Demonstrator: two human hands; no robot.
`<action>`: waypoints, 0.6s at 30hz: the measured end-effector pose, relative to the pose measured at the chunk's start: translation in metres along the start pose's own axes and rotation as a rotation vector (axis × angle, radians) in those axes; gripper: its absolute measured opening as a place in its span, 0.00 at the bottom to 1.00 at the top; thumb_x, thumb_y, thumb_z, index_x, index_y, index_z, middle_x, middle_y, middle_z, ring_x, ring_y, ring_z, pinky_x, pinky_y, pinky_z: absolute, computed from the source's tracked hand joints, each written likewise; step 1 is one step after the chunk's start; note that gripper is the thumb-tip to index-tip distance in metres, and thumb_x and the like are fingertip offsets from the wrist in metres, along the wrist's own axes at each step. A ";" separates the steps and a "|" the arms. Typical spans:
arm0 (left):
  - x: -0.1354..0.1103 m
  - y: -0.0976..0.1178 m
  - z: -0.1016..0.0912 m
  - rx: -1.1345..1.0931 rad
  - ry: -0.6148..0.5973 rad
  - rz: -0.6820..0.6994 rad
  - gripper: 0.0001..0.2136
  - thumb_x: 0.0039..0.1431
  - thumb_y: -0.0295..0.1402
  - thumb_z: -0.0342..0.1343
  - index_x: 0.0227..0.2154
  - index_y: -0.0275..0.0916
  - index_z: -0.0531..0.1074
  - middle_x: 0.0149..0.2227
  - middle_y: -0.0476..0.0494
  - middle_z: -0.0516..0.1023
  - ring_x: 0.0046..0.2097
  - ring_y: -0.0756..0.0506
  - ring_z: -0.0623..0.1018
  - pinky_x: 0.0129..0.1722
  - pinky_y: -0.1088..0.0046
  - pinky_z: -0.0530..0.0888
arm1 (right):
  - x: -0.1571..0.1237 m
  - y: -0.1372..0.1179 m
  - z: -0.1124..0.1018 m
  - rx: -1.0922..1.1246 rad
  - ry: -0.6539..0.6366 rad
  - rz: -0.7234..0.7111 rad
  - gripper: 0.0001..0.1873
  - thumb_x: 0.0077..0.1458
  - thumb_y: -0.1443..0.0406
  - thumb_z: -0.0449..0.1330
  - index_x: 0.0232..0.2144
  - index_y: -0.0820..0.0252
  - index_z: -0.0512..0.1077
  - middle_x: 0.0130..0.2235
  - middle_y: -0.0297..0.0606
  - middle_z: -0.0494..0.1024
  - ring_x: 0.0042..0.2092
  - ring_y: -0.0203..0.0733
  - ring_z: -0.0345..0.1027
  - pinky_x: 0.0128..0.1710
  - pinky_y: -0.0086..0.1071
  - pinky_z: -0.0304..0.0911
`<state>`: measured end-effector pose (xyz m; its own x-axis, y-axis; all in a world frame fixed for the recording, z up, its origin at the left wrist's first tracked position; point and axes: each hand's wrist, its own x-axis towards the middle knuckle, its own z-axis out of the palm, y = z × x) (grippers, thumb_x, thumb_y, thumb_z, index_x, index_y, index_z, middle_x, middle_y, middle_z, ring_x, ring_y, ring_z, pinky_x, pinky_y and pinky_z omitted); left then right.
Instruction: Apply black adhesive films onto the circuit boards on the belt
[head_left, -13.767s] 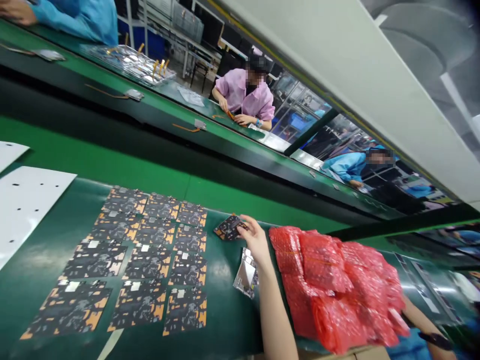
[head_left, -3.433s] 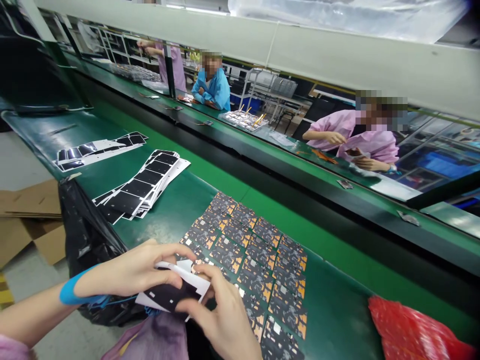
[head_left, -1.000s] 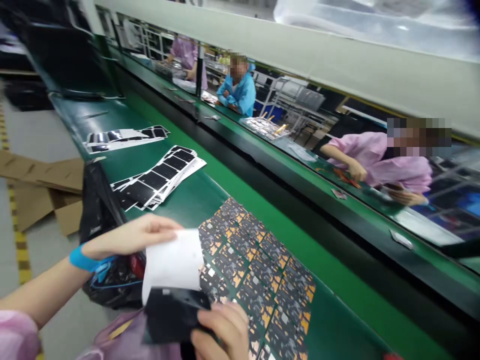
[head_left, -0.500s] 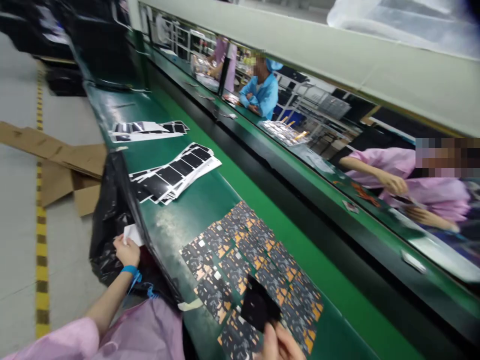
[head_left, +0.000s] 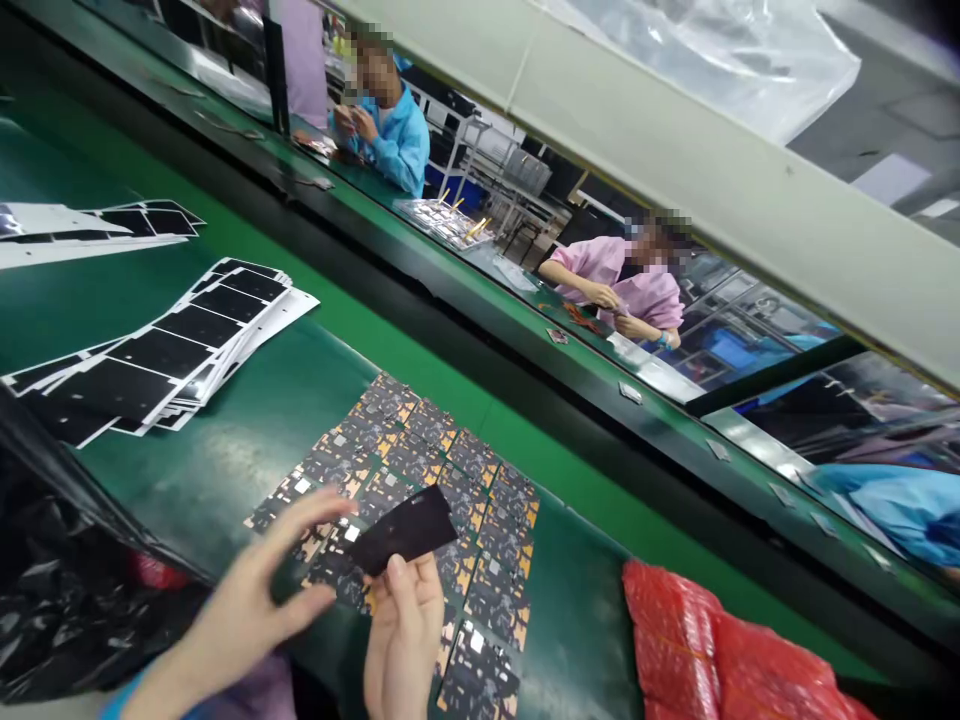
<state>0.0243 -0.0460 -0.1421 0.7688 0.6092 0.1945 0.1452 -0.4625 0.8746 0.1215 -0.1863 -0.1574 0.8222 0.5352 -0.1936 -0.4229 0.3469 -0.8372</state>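
Left hand (head_left: 251, 610) emptied of white backing, fingers spread above black-and-orange printed sheets (head_left: 450, 480), right hand (head_left: 401, 640) pinching black film piece (head_left: 405, 530) between thumb and fingers, green table (head_left: 225, 450) beneath

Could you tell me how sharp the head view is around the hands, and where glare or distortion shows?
In the head view, the frame is tilted and the wide lens bends long lines; glare whitens the conveyor belt beside the circuit boards; the left hand looks slightly soft, the right hand sharper.
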 end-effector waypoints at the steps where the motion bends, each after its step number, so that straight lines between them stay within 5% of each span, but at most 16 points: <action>1: 0.002 0.006 0.010 -0.100 -0.075 -0.034 0.26 0.60 0.55 0.58 0.57 0.49 0.74 0.58 0.44 0.78 0.58 0.39 0.79 0.58 0.63 0.79 | -0.002 0.004 0.001 -0.016 -0.018 0.002 0.13 0.61 0.55 0.66 0.45 0.51 0.72 0.42 0.33 0.82 0.47 0.43 0.78 0.50 0.37 0.73; 5: 0.021 0.017 0.030 -0.177 -0.025 -0.028 0.16 0.63 0.51 0.58 0.38 0.43 0.81 0.45 0.44 0.84 0.48 0.44 0.84 0.50 0.74 0.81 | -0.004 0.011 -0.020 -0.184 0.010 -0.068 0.16 0.60 0.54 0.66 0.46 0.53 0.74 0.43 0.38 0.84 0.44 0.44 0.79 0.45 0.37 0.75; 9: 0.040 0.017 0.009 0.065 -0.045 0.330 0.06 0.66 0.38 0.59 0.36 0.46 0.81 0.41 0.50 0.83 0.46 0.51 0.82 0.50 0.83 0.77 | 0.001 -0.021 -0.053 -0.485 0.080 -0.292 0.26 0.53 0.57 0.73 0.53 0.55 0.75 0.52 0.46 0.82 0.47 0.47 0.79 0.45 0.35 0.75; 12: 0.045 0.023 -0.008 0.200 -0.218 0.482 0.07 0.68 0.33 0.57 0.37 0.45 0.79 0.41 0.50 0.82 0.51 0.50 0.79 0.59 0.77 0.73 | 0.003 -0.051 -0.058 -0.733 0.013 -0.385 0.12 0.54 0.59 0.72 0.41 0.55 0.81 0.40 0.39 0.84 0.40 0.43 0.78 0.40 0.31 0.74; 13: 0.044 0.026 -0.012 0.215 -0.298 0.490 0.08 0.69 0.34 0.55 0.36 0.45 0.79 0.40 0.49 0.81 0.51 0.50 0.79 0.61 0.74 0.72 | 0.003 -0.057 -0.056 -0.775 0.008 -0.427 0.07 0.56 0.59 0.71 0.35 0.54 0.82 0.35 0.37 0.83 0.36 0.42 0.77 0.38 0.30 0.73; 16: 0.049 0.031 -0.020 0.239 -0.513 0.425 0.12 0.71 0.41 0.52 0.45 0.46 0.80 0.47 0.46 0.82 0.56 0.47 0.78 0.63 0.71 0.72 | 0.003 -0.063 -0.045 -0.800 0.081 -0.607 0.12 0.60 0.57 0.67 0.26 0.55 0.80 0.28 0.36 0.81 0.31 0.41 0.75 0.33 0.29 0.71; 18: 0.064 0.026 -0.034 0.348 -0.485 0.309 0.19 0.71 0.47 0.51 0.57 0.47 0.75 0.57 0.44 0.78 0.61 0.45 0.76 0.63 0.70 0.73 | 0.005 -0.063 -0.046 -0.810 0.179 -0.720 0.11 0.60 0.58 0.68 0.27 0.56 0.80 0.29 0.37 0.82 0.31 0.41 0.76 0.32 0.29 0.70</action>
<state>0.0565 0.0027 -0.0914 0.9882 0.0946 0.1208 0.0031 -0.7995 0.6007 0.1698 -0.2413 -0.1293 0.8469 0.2684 0.4590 0.5004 -0.1104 -0.8587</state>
